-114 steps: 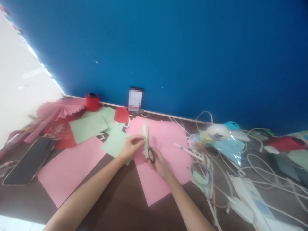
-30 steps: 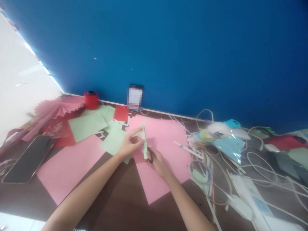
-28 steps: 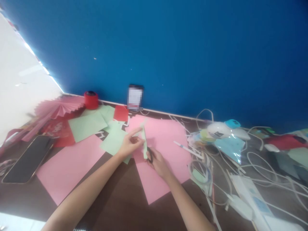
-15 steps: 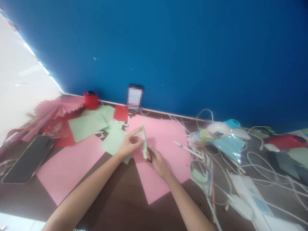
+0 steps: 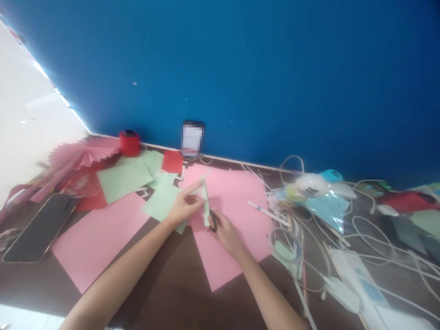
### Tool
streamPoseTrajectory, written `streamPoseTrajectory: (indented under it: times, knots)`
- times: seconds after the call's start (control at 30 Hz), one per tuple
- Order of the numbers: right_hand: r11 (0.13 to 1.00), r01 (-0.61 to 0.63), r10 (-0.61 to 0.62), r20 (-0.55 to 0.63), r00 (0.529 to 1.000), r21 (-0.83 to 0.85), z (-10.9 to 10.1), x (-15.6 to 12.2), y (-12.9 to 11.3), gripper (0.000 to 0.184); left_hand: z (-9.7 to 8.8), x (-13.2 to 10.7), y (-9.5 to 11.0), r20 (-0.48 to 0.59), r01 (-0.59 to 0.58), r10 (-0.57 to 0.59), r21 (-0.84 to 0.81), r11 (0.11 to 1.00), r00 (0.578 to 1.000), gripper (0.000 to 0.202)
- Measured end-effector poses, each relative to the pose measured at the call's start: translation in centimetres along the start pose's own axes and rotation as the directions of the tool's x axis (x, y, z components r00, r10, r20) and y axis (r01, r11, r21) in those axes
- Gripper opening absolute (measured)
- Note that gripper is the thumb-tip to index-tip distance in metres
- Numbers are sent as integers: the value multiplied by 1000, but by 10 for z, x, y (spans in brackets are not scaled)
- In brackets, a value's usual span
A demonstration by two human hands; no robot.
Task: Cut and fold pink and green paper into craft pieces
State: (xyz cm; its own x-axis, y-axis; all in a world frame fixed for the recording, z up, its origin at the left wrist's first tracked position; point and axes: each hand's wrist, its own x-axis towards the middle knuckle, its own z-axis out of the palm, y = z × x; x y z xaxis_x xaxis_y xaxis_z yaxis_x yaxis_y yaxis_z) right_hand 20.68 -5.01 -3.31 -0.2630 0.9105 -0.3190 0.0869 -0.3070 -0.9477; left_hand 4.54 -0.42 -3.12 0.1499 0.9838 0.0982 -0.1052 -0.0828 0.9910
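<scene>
My left hand (image 5: 185,205) pinches a narrow pale-green paper strip (image 5: 206,207) and holds it upright over a pink sheet (image 5: 237,201); its index finger points out along the strip. My right hand (image 5: 224,230) is closed round black-handled scissors (image 5: 212,221), whose blades sit at the strip's lower end. Both hands hover just above the dark brown table (image 5: 172,288).
A second pink sheet (image 5: 96,233), green sheets (image 5: 123,178), a red square (image 5: 172,161), a red tape roll (image 5: 129,142) and a pink paper fan (image 5: 79,153) lie left and behind. A phone (image 5: 37,227) rests far left. White cables and plastic packets (image 5: 326,206) crowd the right side.
Since 3.8 s ago my left index finger has straightened along the strip. Over the last second the hands and scissors have barely shifted.
</scene>
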Motion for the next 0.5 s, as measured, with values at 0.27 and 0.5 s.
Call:
streamPoseTrajectory:
  times: [0.27,0.5]
  knots:
    - [1000,17,-17,-23,1000,-10,1,2,2,29,-1,0,3,6,17,-17,-12,1000,1000,59]
    - [998,29,-31,30,999,64,-1,0,2,33,-1,-1,2,23,-4,5,-22,1000,1000,59]
